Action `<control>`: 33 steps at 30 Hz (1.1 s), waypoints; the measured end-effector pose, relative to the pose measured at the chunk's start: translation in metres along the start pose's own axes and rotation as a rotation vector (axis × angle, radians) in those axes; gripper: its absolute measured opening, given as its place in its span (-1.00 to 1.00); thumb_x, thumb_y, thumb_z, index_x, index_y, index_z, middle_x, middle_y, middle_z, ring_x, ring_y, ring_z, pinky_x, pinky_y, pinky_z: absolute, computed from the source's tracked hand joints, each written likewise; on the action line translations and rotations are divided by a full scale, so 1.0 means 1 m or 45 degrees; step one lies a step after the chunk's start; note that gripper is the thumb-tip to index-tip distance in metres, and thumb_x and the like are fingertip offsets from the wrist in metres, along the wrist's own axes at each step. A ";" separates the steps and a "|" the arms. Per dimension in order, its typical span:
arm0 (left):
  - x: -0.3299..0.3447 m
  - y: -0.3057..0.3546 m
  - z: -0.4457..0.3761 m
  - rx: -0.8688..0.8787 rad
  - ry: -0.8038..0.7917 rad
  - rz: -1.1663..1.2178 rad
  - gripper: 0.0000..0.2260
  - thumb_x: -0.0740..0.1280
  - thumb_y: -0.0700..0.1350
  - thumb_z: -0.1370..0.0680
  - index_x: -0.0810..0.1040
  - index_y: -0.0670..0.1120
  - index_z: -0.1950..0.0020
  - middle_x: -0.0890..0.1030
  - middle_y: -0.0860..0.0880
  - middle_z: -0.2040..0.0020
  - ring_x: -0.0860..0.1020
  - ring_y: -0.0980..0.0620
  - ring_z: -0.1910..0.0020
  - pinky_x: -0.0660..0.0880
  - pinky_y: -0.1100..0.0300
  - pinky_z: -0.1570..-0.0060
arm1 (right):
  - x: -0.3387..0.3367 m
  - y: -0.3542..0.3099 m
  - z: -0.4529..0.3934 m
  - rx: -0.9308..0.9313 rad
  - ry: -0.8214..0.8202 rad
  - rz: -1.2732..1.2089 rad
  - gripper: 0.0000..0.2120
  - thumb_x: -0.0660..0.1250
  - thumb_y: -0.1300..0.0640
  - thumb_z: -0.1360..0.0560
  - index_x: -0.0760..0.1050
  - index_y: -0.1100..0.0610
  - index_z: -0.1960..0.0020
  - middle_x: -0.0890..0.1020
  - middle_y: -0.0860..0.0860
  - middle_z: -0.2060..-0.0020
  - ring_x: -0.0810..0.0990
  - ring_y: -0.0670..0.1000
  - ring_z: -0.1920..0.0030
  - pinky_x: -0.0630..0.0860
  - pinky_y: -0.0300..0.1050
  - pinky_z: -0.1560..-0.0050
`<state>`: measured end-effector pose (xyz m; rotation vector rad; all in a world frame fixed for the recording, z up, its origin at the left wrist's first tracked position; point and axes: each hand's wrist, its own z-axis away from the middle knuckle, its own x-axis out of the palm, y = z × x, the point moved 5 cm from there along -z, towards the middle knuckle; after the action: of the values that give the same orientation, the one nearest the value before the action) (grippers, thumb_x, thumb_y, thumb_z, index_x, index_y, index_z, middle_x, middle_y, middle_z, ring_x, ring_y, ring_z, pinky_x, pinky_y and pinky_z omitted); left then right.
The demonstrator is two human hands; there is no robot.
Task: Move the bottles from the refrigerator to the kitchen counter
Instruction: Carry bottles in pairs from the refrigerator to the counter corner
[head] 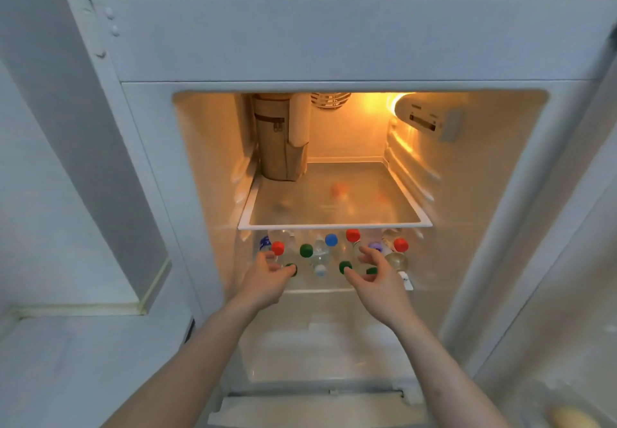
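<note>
the refrigerator (334, 43) stands open in the middle of the frame, lit warm yellow inside. both bare forearms come up from the bottom edge and reach into the lower compartment. the bottles (320, 254) stand crowded on the lower shelf (317, 290), just under the white-rimmed glass shelf (334, 225) at frame centre; they are clear, with caps in red, green, blue and one pale purple

the left hand (267, 277) is at the left end of the row, fingers loosely curved and spread; its fingertips are at a green cap (292, 269) in the front row and near a red cap (277, 248) just behind. whether it already grips a bottle i cannot tell. the right hand (374, 274) is right of centre, fingers spread and bent like a claw over another green cap (345, 266), thumb close beside it, with a third green cap (371, 270) partly hidden under the palm; contact is not clear, and it has nothing closed in its hold

on the glass shelf, at the upper left of the compartment, stands a tan zipped pouch (275, 140) with a white tube (299, 120) beside it. a vent (330, 100) and a lamp housing (424, 115) sit at the top of the compartment. grey wall fills the left of the frame
</note>
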<state>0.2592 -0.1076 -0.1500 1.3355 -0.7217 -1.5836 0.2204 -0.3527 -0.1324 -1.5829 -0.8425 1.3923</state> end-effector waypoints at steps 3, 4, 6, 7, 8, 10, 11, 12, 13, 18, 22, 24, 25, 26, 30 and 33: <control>0.006 0.002 -0.023 -0.188 0.019 0.199 -0.63 0.36 0.00 -0.61 0.34 -0.01 -0.35 0.57 -0.08 -0.10 0.61 -0.05 0.02 0.63 0.04 0.18 | 0.004 0.010 -0.028 0.077 0.051 -0.089 -0.48 0.43 -0.11 -0.57 0.40 -0.08 -0.48 0.56 -0.07 -0.24 0.60 -0.06 -0.10 0.52 -0.05 -0.09; 0.009 0.002 -0.032 -0.253 0.013 0.283 -0.63 0.34 0.03 -0.63 0.36 -0.03 -0.38 0.56 -0.08 -0.14 0.62 -0.05 0.01 0.63 0.04 0.20 | 0.007 0.014 -0.038 0.112 0.070 -0.139 -0.49 0.42 -0.14 -0.57 0.39 -0.10 -0.47 0.56 -0.05 -0.24 0.59 -0.02 -0.15 0.56 0.03 -0.15; 0.010 0.002 -0.045 -0.330 0.010 0.405 -0.61 0.30 0.07 -0.65 0.38 -0.03 -0.43 0.54 -0.07 -0.23 0.63 -0.06 -0.01 0.61 0.06 0.25 | 0.013 0.018 -0.053 0.186 0.086 -0.228 -0.48 0.39 -0.22 -0.56 0.36 -0.15 -0.47 0.55 -0.05 -0.26 0.61 0.04 -0.19 0.60 0.15 -0.23; 0.010 0.001 -0.051 -0.352 0.022 0.431 -0.61 0.30 0.08 -0.65 0.39 -0.03 -0.43 0.53 -0.06 -0.26 0.64 -0.06 -0.01 0.61 0.08 0.29 | 0.017 0.020 -0.060 0.218 0.088 -0.256 -0.42 0.38 -0.25 -0.55 0.33 -0.15 -0.51 0.55 -0.05 -0.27 0.62 0.06 -0.21 0.60 0.19 -0.25; 0.011 0.001 -0.058 -0.367 0.037 0.451 -0.60 0.30 0.09 -0.65 0.40 -0.04 -0.43 0.54 -0.06 -0.26 0.65 -0.06 0.00 0.61 0.09 0.31 | 0.021 0.022 -0.069 0.244 0.091 -0.268 -0.37 0.37 -0.26 -0.55 0.30 -0.12 -0.55 0.56 -0.06 -0.28 0.61 0.07 -0.23 0.59 0.21 -0.26; 0.013 0.000 -0.067 -0.395 0.061 0.478 -0.61 0.31 0.07 -0.64 0.44 -0.07 -0.41 0.56 -0.06 -0.25 0.67 -0.05 0.03 0.61 0.10 0.35 | 0.027 0.024 -0.083 0.280 0.089 -0.277 -0.37 0.36 -0.26 -0.55 0.31 -0.09 -0.54 0.60 -0.07 -0.17 0.62 0.07 -0.18 0.60 0.24 -0.24; 0.015 0.000 -0.071 -0.410 0.069 0.492 -0.61 0.32 0.06 -0.63 0.45 -0.08 -0.40 0.57 -0.07 -0.23 0.68 -0.05 0.04 0.60 0.11 0.37 | 0.030 0.023 -0.088 0.293 0.084 -0.286 -0.43 0.35 -0.25 -0.55 0.35 -0.10 -0.49 0.63 -0.07 -0.05 0.64 0.07 -0.09 0.62 0.25 -0.20; 0.017 0.000 -0.073 -0.422 0.073 0.507 -0.63 0.31 0.05 -0.64 0.45 -0.09 -0.38 0.58 -0.08 -0.21 0.68 -0.04 0.06 0.59 0.12 0.38 | 0.031 0.023 -0.092 0.307 0.085 -0.296 -0.52 0.35 -0.24 -0.55 0.40 -0.11 -0.40 0.63 -0.07 0.06 0.66 0.05 0.00 0.63 0.25 -0.16; 0.019 0.000 -0.075 -0.432 0.074 0.524 -0.64 0.31 0.05 -0.65 0.46 -0.11 -0.37 0.59 -0.09 -0.20 0.68 -0.04 0.07 0.59 0.12 0.39 | 0.032 0.021 -0.096 0.321 0.088 -0.314 -0.62 0.34 -0.22 -0.57 0.42 -0.11 -0.32 0.63 -0.08 0.11 0.67 0.03 0.05 0.65 0.23 -0.13; 0.023 0.001 -0.083 -0.462 0.085 0.681 -0.73 0.28 -0.01 -0.68 0.54 -0.19 -0.25 0.63 -0.14 -0.19 0.66 -0.06 0.01 0.59 0.09 0.31 | 0.036 0.015 -0.112 0.420 0.140 -0.458 -0.87 0.26 0.05 -0.67 0.54 0.07 -0.11 0.70 0.03 -0.05 0.72 0.03 0.09 0.67 0.02 0.07; 0.026 0.000 -0.087 -0.435 0.070 0.787 -0.75 0.27 0.04 -0.68 0.57 -0.13 -0.02 0.65 -0.11 -0.08 0.63 -0.04 0.01 0.59 0.09 0.22 | 0.035 0.013 -0.114 0.435 0.183 -0.479 -0.78 0.18 0.16 -0.67 0.55 0.05 0.09 0.73 0.09 0.05 0.72 0.11 0.05 0.65 0.09 0.01; 0.028 0.002 -0.087 -0.427 0.056 0.841 -0.78 0.28 0.02 -0.68 0.56 -0.13 -0.01 0.63 -0.11 -0.04 0.60 -0.05 0.03 0.59 0.09 0.18 | 0.038 0.011 -0.115 0.448 0.149 -0.526 -0.75 0.14 0.22 -0.67 0.58 0.11 0.06 0.74 0.07 0.09 0.70 0.03 0.17 0.63 -0.05 0.14; 0.029 0.003 -0.087 -0.430 0.052 0.860 -0.78 0.28 0.01 -0.68 0.56 -0.13 -0.02 0.62 -0.12 -0.04 0.60 -0.05 0.03 0.59 0.09 0.17 | 0.041 0.010 -0.116 0.463 0.119 -0.587 -0.74 0.13 0.24 -0.67 0.59 0.16 0.03 0.75 0.09 0.11 0.68 -0.01 0.24 0.60 -0.14 0.23; 0.030 0.004 -0.087 -0.428 0.042 0.875 -0.79 0.28 0.00 -0.68 0.56 -0.13 -0.02 0.62 -0.13 -0.05 0.60 -0.05 0.02 0.59 0.09 0.17 | 0.044 0.008 -0.115 0.480 0.085 -0.661 -0.74 0.13 0.26 -0.66 0.60 0.20 0.00 0.75 0.11 0.11 0.67 -0.04 0.28 0.55 -0.21 0.31; 0.027 0.010 -0.085 -0.405 0.086 0.925 -0.83 0.26 -0.08 -0.69 0.53 -0.14 0.04 0.67 -0.16 -0.05 0.64 -0.03 0.06 0.58 0.11 0.22 | 0.049 0.004 -0.104 0.493 0.008 -0.966 -0.78 0.13 0.20 -0.69 0.55 0.18 -0.04 0.72 0.11 0.14 0.65 -0.04 0.26 0.51 -0.26 0.37; 0.022 0.014 -0.075 -0.393 0.196 0.945 -0.83 0.25 -0.10 -0.69 0.54 -0.14 0.03 0.67 -0.14 0.07 0.64 -0.02 0.14 0.58 0.13 0.25 | 0.046 0.011 -0.091 0.461 -0.013 -0.973 -0.84 0.19 0.13 -0.69 0.51 0.14 -0.03 0.73 0.19 0.04 0.70 -0.02 0.20 0.50 -0.17 0.25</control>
<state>0.3354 -0.1246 -0.1654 0.8096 -0.7276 -0.9340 0.3165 -0.3305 -0.1591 -0.8347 -0.9926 0.9193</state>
